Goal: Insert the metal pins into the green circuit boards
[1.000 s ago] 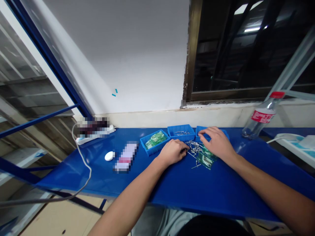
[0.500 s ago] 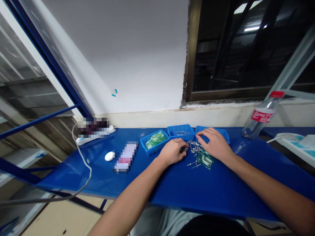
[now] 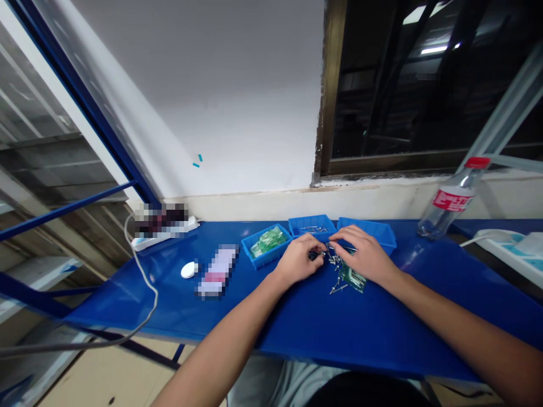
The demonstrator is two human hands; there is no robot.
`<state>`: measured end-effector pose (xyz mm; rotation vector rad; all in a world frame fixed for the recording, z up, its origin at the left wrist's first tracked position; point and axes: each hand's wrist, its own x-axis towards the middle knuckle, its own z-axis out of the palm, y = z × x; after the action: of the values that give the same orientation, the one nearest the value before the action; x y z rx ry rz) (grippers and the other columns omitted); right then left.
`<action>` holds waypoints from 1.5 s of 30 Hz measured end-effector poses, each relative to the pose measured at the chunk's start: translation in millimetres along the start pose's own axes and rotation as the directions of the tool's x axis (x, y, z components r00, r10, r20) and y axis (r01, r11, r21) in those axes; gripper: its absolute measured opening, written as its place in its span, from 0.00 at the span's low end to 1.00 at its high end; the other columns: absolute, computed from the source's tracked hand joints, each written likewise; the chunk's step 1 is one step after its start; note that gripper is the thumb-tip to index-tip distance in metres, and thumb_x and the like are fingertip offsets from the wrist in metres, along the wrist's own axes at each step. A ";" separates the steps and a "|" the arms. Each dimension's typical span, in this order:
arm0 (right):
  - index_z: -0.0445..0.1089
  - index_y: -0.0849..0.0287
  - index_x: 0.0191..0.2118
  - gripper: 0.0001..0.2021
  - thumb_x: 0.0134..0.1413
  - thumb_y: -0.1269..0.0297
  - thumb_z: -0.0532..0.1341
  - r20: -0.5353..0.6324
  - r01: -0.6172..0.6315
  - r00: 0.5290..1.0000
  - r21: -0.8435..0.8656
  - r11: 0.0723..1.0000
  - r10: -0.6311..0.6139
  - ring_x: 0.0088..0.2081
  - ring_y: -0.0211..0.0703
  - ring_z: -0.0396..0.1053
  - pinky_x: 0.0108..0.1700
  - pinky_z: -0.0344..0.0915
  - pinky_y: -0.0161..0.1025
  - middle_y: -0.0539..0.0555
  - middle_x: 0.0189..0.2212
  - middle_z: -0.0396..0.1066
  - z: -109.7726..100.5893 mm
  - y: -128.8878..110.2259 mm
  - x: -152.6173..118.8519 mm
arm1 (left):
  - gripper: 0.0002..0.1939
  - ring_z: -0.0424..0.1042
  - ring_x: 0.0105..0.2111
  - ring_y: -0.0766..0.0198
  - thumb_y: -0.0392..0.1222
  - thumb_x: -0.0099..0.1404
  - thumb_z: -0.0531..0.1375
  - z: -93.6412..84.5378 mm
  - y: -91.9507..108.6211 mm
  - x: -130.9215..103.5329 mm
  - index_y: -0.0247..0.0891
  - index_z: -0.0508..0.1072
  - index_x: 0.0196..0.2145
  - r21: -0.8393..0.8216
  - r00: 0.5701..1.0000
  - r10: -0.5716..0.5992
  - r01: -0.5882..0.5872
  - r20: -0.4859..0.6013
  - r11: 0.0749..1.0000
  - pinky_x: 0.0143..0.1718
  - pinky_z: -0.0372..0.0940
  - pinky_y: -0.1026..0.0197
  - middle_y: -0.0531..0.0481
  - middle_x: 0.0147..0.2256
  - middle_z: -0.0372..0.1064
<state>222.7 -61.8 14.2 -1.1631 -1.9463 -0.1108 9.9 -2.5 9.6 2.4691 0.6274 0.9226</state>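
My left hand (image 3: 300,259) is curled at the left of a loose pile of metal pop rivets (image 3: 338,286), with silvery rivets showing between its thumb and fingers. My right hand (image 3: 365,251) hangs over the pile from the right. Its fingertips are drawn together close to the left fingertips, and what they pinch is hidden. Under the right palm lies a clear packet with green print (image 3: 353,278), partly covered. Behind the hands stand a blue bin with rivets in it (image 3: 311,221) and another blue bin (image 3: 384,230), partly hidden by my right hand.
A third blue bin (image 3: 259,260) holds green packets. Left of it lie a blurred-out phone-like object (image 3: 218,271) and a white round case (image 3: 189,270). A power strip (image 3: 167,233) with a cable sits far left. A plastic bottle (image 3: 452,200) stands at the right.
My right hand has moved left and slightly down, and its fingers have closed toward my left hand. Fewer rivets show between the hands. A few rivets at the pile's front have shifted.
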 end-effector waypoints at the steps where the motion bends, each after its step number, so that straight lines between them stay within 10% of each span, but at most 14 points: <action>1: 0.74 0.52 0.42 0.06 0.67 0.65 0.58 0.007 0.001 1.000 0.026 1.000 -0.001 0.46 0.53 0.73 0.50 0.70 0.52 0.55 0.39 0.78 0.7 -2.9 -0.1 | 0.11 0.75 0.39 0.61 0.31 0.61 0.62 0.0 1.4 0.6 0.36 0.78 0.42 -0.037 0.999 -0.017 0.016 -0.028 0.999 0.47 0.71 0.60 0.46 0.39 0.74; 23: 0.74 0.53 0.49 0.12 0.61 0.66 0.60 0.070 -0.096 0.994 0.192 0.977 0.084 0.36 0.47 0.74 0.40 0.75 0.45 0.55 0.38 0.75 6.6 -8.7 -2.2 | 0.19 0.78 0.39 0.65 0.32 0.63 0.63 6.1 2.2 2.9 0.37 0.63 0.50 -0.510 0.969 -0.238 0.169 -0.072 0.843 0.43 0.73 0.61 0.43 0.44 0.74; 33: 0.73 0.53 0.40 0.04 0.61 0.66 0.61 0.043 -0.171 0.985 0.247 0.954 0.165 0.34 0.45 0.74 0.39 0.74 0.43 0.53 0.37 0.75 11.6 -3.6 -4.2 | 0.18 0.80 0.38 0.58 0.54 0.70 0.61 -3.7 11.2 0.5 0.37 0.80 0.43 -0.307 0.974 -0.225 0.226 0.040 0.925 0.40 0.73 0.61 0.46 0.39 0.81; 38: 0.75 0.52 0.41 0.07 0.65 0.65 0.59 0.061 -0.078 0.996 0.197 0.977 0.067 0.43 0.50 0.76 0.47 0.73 0.48 0.55 0.41 0.78 8.5 -6.4 -3.1 | 0.13 0.82 0.41 0.57 0.45 0.69 0.63 -0.5 4.6 0.2 0.37 0.81 0.46 -0.308 0.968 -0.250 0.245 0.023 0.919 0.43 0.75 0.60 0.45 0.41 0.82; 45: 0.73 0.54 0.43 0.07 0.63 0.59 0.63 0.080 -0.244 0.970 0.243 0.939 0.232 0.36 0.47 0.78 0.41 0.75 0.44 0.53 0.36 0.79 13.9 -7.8 -5.4 | 0.08 0.82 0.36 0.61 0.33 0.63 0.64 2.3 -1.2 1.0 0.36 0.80 0.40 -0.238 0.969 -0.246 0.243 0.018 0.940 0.41 0.76 0.61 0.47 0.37 0.82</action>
<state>209.4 -63.6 4.1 -1.2281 -1.7846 0.2887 11.8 -1.5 7.9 2.1185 0.7605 0.8609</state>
